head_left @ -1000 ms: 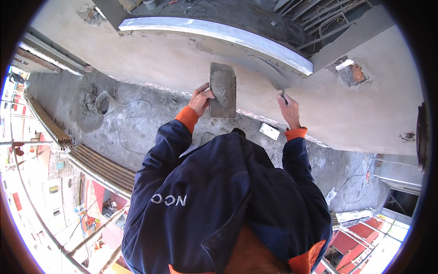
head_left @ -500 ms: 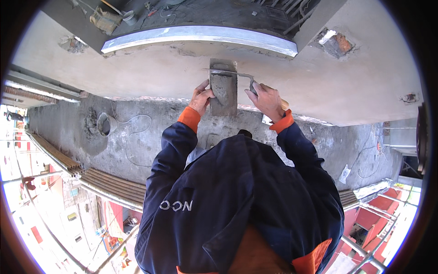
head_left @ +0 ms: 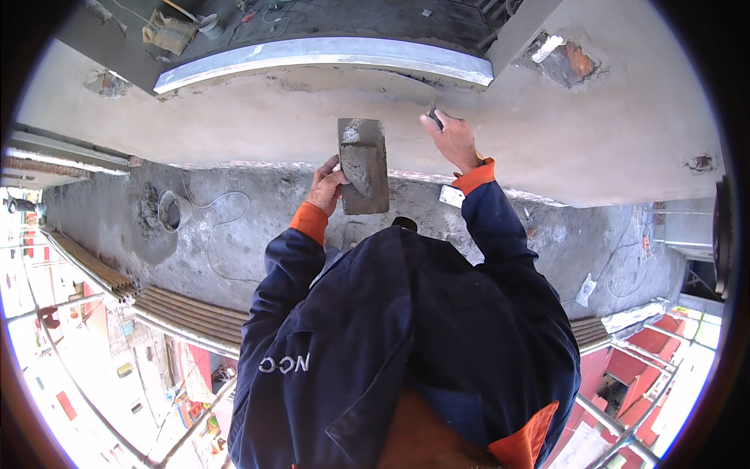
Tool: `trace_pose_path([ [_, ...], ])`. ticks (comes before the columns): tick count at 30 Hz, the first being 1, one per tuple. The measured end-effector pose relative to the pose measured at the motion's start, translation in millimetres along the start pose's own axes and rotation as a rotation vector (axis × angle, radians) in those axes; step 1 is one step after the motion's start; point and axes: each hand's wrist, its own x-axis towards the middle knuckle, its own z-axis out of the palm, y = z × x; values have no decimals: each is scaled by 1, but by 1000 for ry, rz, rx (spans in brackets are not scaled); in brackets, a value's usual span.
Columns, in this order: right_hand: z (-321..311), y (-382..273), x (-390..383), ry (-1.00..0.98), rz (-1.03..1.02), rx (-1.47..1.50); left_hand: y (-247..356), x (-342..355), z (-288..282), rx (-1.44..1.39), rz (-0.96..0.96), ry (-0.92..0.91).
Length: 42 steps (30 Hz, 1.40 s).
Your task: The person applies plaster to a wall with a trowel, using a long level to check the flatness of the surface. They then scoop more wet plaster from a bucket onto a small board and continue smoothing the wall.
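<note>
My left hand (head_left: 326, 187) grips a rectangular mortar board (head_left: 366, 187) by its left side. Grey mortar (head_left: 360, 158) is smeared and heaped on the board, with a pale patch near its far end. Farther out and to the right, my right hand (head_left: 455, 142) is closed round the dark handle of a plastering trowel (head_left: 412, 88). The trowel's thin blade lies against the plastered wall (head_left: 258, 117), just below the pale window sill (head_left: 328, 51). Its edges blend into the grey plaster.
Ragged holes break the wall, one with exposed brick (head_left: 578, 61). Below lies a rough concrete floor (head_left: 226, 234) with a round bucket (head_left: 173, 211) and a loose cable. Bundled poles (head_left: 187, 313) and scaffold tubes (head_left: 617, 426) line the near edge. Past the sill sits another bucket (head_left: 209, 26).
The trowel has left the mortar board and moved up to the wall below the sill with my right hand. My left hand has drawn the board nearer to me and slightly left.
</note>
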Motion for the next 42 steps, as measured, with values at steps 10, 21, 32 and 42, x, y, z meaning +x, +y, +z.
trace_pose_path([
  [10,-49,54,-20,-145,144,20,-5,-10,18,103,-53,68],
  [21,-128,137,-111,-95,438,154,-29,17,54,-37,-30,-10],
  [32,-135,-5,-129,66,6,48,-40,41,90,27,-6,3],
  [42,-81,23,-75,123,0,-205,-42,28,86,91,-28,-71],
])
